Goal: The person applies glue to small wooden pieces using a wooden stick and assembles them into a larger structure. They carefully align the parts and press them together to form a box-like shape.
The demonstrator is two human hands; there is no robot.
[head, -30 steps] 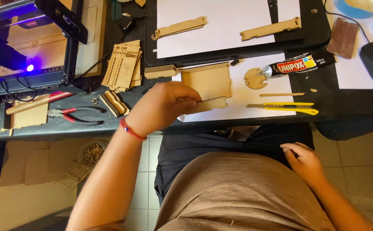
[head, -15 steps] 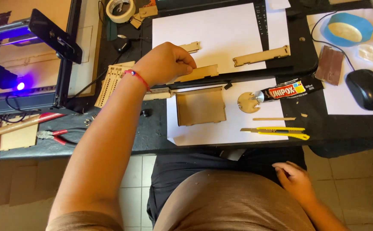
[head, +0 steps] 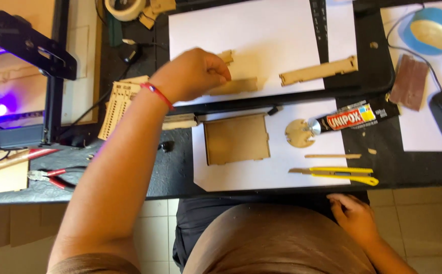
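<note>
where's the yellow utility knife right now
In the head view, the yellow utility knife lies low on the right of the desk, below the thin wooden stick, just above the right hand.

- Thin wooden strip under your left hand: pale plywood, matt, raw cut edges.
- Square panel: same matt brown wood, smooth face.
- White sheet: plain matt paper.
- Glue tube: glossy black, soft metal or plastic, can't tell.
- Utility knife: yellow plastic, slight sheen.
- Desk: black, dull, faintly textured.
</note>
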